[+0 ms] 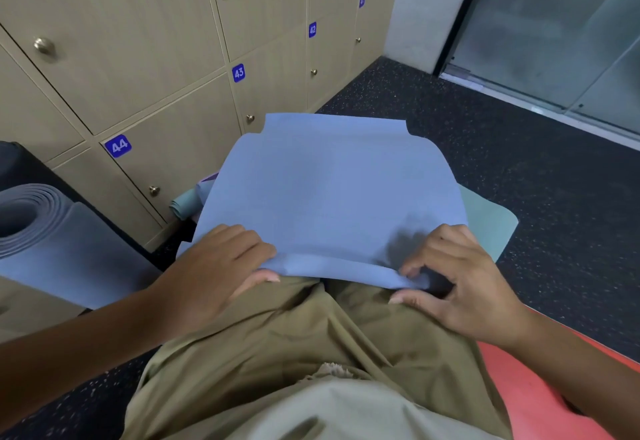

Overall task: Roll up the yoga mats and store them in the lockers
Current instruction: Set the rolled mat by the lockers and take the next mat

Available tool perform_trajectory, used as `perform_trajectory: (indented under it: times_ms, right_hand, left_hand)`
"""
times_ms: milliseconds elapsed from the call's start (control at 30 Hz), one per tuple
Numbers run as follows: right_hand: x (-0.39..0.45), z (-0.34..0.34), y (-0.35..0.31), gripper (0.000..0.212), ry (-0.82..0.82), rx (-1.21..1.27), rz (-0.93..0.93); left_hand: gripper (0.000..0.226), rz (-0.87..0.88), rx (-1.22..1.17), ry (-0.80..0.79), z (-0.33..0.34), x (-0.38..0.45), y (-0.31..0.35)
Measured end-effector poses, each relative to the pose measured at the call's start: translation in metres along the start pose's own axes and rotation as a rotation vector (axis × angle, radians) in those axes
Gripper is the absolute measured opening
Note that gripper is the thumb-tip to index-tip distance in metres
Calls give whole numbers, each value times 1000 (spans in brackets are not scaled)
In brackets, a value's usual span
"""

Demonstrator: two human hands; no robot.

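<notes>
Head view: left hand (pixel 221 263) and right hand (pixel 457 277) each pinch the folded near edge of the blue yoga mat (pixel 332 190), equally close. Its length stretches straight ahead from both hands, toward the lockers (pixel 138 69).

We count five yoga mats in view: one flat blue mat (pixel 332 190), one pale green mat (pixel 491 221) lying under it, one rolled grey-blue mat (pixel 52 232) at left, one small rolled teal mat (pixel 183 206) by the lockers, one red mat (pixel 540 401) at lower right. A purple-white item sits by the teal roll; we can't tell what it is. Two hands: left hand (pixel 214 266), right hand (pixel 464 277). Four blue number plates on the lockers: 44 (pixel 118 145), 43 (pixel 238 72), 42 (pixel 312 29), 41 (pixel 362 0). We see eight brass knobs, e.g. one (pixel 44 46) at upper left. One glass door (pixel 554 24) at right.
</notes>
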State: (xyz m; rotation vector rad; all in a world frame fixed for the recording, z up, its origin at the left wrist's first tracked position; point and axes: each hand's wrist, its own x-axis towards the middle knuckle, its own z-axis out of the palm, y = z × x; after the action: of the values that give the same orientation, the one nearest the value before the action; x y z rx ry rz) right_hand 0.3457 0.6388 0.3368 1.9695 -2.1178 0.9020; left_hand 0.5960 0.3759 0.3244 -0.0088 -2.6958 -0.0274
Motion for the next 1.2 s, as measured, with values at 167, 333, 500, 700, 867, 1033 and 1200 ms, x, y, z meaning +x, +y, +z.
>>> perform_trajectory:
  times_ms: [167, 333, 500, 700, 867, 1033, 1200]
  right_hand:
    - [-1, 0, -3, 35, 23, -163, -77]
    - [-1, 7, -8, 33, 66, -319, -74]
    - [3, 10, -2, 45, 39, -226, 41]
    - [13, 7, 6, 35, 55, -8, 295]
    - [24, 5, 6, 38, 20, 133, 497]
    - [30, 3, 12, 40, -42, 171, 604]
    - [36, 3, 18, 30, -44, 245, 576]
  left_hand:
    - [62, 44, 114, -88, -6, 8, -2]
    - [66, -66, 64, -160, -16, 18, 0]
    - [37, -169, -92, -195, -25, 30, -8]
    - [45, -601, -423, -236, -18, 43, -23]
    - [44, -667, -430, -243, -14, 45, -25]
    - [34, -675, -439, -251, -10, 50, -24]
    - [34, -629, -672, -183, -5, 53, -32]
